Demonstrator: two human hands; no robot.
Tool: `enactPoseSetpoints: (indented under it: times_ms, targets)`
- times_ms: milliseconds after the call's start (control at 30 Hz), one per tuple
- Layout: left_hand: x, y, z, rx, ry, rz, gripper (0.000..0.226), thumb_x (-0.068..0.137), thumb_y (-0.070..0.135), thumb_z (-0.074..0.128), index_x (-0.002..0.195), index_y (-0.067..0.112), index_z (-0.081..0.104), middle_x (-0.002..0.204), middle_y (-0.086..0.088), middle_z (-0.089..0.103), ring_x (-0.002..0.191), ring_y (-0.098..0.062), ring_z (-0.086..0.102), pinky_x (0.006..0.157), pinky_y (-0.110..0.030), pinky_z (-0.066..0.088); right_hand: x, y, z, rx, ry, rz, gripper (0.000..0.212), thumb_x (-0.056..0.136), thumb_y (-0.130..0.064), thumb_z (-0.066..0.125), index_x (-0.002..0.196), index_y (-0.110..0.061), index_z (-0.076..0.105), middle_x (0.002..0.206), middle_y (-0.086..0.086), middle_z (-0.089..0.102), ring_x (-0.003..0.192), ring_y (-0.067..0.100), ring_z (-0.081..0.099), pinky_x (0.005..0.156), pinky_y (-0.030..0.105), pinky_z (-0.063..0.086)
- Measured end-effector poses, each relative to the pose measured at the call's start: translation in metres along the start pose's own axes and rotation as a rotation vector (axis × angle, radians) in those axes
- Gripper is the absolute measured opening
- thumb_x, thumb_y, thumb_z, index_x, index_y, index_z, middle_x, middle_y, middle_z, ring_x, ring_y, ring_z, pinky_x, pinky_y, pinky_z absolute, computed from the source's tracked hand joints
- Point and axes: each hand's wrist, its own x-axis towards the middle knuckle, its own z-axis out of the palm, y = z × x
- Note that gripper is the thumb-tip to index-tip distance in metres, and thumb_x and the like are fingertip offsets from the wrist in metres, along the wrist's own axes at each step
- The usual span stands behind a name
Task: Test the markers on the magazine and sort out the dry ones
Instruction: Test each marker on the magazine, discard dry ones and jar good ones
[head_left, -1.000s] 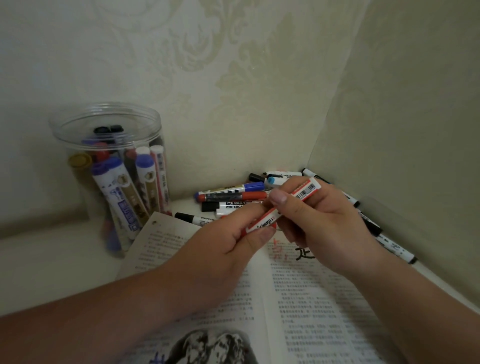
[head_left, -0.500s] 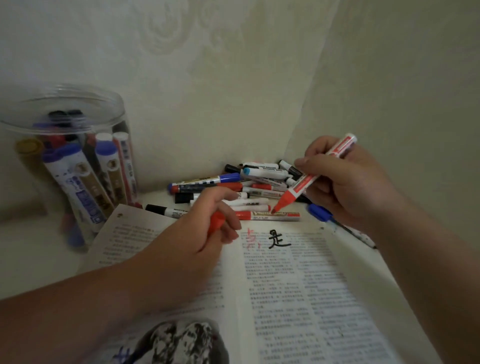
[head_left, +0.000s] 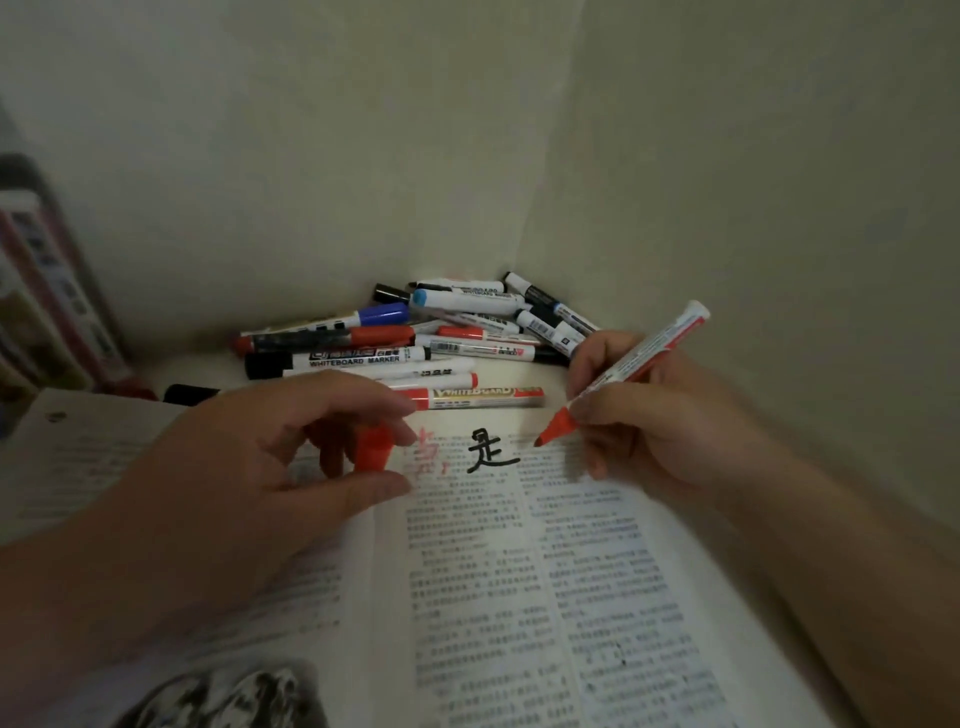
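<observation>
Closest to you, the open printed magazine (head_left: 519, 571) lies flat on the table, and that's where things just shifted. A second ago both hands were on the capped pen, half a second ago the cap was off and the pen was up in the air, and now the nib's down at the page. Your left hand (head_left: 270, 467) rests by the fold, fingers curled round the red plastic cap (head_left: 371, 452) with the thumb under it. Your right hand (head_left: 660, 431) pinches the red-and-white whiteboard marker (head_left: 649, 349) in a writing grip, fingertips pressed low on the barrel, tail tilted up and away to the right. The red nib (head_left: 550, 431) sits near the magazine's top edge, just right of the black handwritten character (head_left: 491, 453); can't tell if it's actually touching paper. There's no fresh red line there, so I'd guess the test stroke comes next. The faint red scribble (head_left: 426, 449) left of the character looks like a weak pen's work. Past the top edge, the pile of loose markers (head_left: 395, 358) fills the table's far corner, with a blurry jar (head_left: 52, 291) at the far left.
</observation>
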Motion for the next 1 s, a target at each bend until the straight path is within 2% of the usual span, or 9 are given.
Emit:
enactPoseSetpoints:
  times_ms: [133, 300, 367, 433, 567, 633, 700, 800, 1000]
  targets:
    - [0.0, -0.011, 0.008, -0.059, 0.016, 0.033, 0.05, 0.067, 0.029, 0.079, 0.107, 0.054, 0.064, 0.102, 0.014, 0.069, 0.091, -0.006, 0.07, 0.079, -0.017, 0.055, 0.004, 0.006, -0.005, 0.029, 0.049, -0.018, 0.011, 0.064, 0.005, 0.061, 0.069, -0.005, 0.064, 0.062, 0.021, 0.037, 0.047, 0.023, 0.03, 0.037, 0.026, 0.044]
    - [-0.003, -0.02, 0.015, -0.115, 0.035, 0.012, 0.053, 0.072, 0.017, 0.08, 0.109, 0.052, 0.066, 0.1, 0.013, 0.074, 0.094, -0.01, 0.073, 0.086, -0.031, 0.056, 0.003, 0.008, -0.012, -0.136, -0.009, -0.002, 0.009, 0.076, 0.0, 0.068, 0.079, -0.005, 0.074, 0.066, 0.025, 0.062, 0.053, 0.027, 0.058, 0.046, 0.031, 0.056]
    - [-0.004, -0.02, 0.016, -0.119, 0.018, 0.024, 0.051, 0.075, 0.022, 0.087, 0.109, 0.053, 0.065, 0.102, 0.014, 0.075, 0.095, -0.009, 0.073, 0.087, -0.031, 0.056, 0.002, 0.007, -0.012, -0.196, -0.003, -0.029, 0.009, 0.083, 0.009, 0.07, 0.082, 0.001, 0.073, 0.068, 0.027, 0.065, 0.051, 0.024, 0.061, 0.045, 0.029, 0.055]
    - [-0.003, -0.02, 0.016, -0.126, 0.008, 0.04, 0.046, 0.077, 0.03, 0.085, 0.111, 0.054, 0.064, 0.105, 0.016, 0.074, 0.096, -0.009, 0.072, 0.086, -0.031, 0.057, 0.001, 0.006, -0.012, -0.254, 0.015, -0.043, 0.008, 0.086, 0.012, 0.066, 0.087, 0.005, 0.07, 0.064, 0.023, 0.064, 0.043, 0.022, 0.056, 0.04, 0.025, 0.051]
    - [-0.002, -0.02, 0.016, -0.092, 0.014, 0.051, 0.048, 0.076, 0.026, 0.086, 0.108, 0.055, 0.065, 0.104, 0.021, 0.073, 0.094, -0.004, 0.072, 0.085, -0.026, 0.057, 0.002, 0.006, -0.013, -0.387, 0.051, -0.019, 0.003, 0.085, 0.008, 0.068, 0.086, 0.006, 0.066, 0.049, 0.002, 0.057, 0.037, 0.015, 0.044, 0.035, 0.021, 0.036]
    - [-0.003, -0.019, 0.016, -0.12, 0.02, 0.044, 0.048, 0.073, 0.025, 0.08, 0.107, 0.055, 0.066, 0.103, 0.019, 0.073, 0.092, -0.006, 0.072, 0.085, -0.025, 0.056, 0.004, 0.006, -0.012, -0.432, 0.056, -0.013, 0.005, 0.086, 0.007, 0.067, 0.082, 0.004, 0.066, 0.046, -0.001, 0.055, 0.035, 0.011, 0.041, 0.035, 0.019, 0.034]
    - [-0.003, -0.02, 0.015, -0.104, 0.015, 0.041, 0.046, 0.071, 0.027, 0.077, 0.107, 0.055, 0.065, 0.103, 0.017, 0.073, 0.091, -0.006, 0.072, 0.084, -0.026, 0.056, 0.006, 0.008, -0.011, -0.441, 0.069, -0.016, 0.01, 0.087, 0.005, 0.067, 0.079, 0.001, 0.067, 0.047, 0.001, 0.055, 0.034, 0.012, 0.041, 0.035, 0.019, 0.034]
    - [-0.003, -0.022, 0.014, -0.072, 0.002, 0.031, 0.045, 0.077, 0.032, 0.085, 0.109, 0.056, 0.064, 0.102, 0.018, 0.073, 0.091, -0.005, 0.072, 0.081, -0.031, 0.058, 0.006, 0.009, -0.011, -0.408, 0.077, -0.01, 0.009, 0.086, 0.0, 0.071, 0.078, 0.001, 0.067, 0.049, 0.008, 0.055, 0.034, 0.017, 0.042, 0.034, 0.02, 0.036]
    - [-0.003, -0.021, 0.012, -0.012, -0.032, 0.04, 0.04, 0.071, 0.054, 0.069, 0.11, 0.058, 0.061, 0.101, 0.027, 0.071, 0.092, 0.001, 0.07, 0.08, -0.03, 0.058, 0.007, 0.008, -0.01, -0.418, 0.088, -0.014, 0.014, 0.091, -0.005, 0.068, 0.079, 0.002, 0.068, 0.052, 0.015, 0.053, 0.033, 0.019, 0.042, 0.034, 0.022, 0.037]
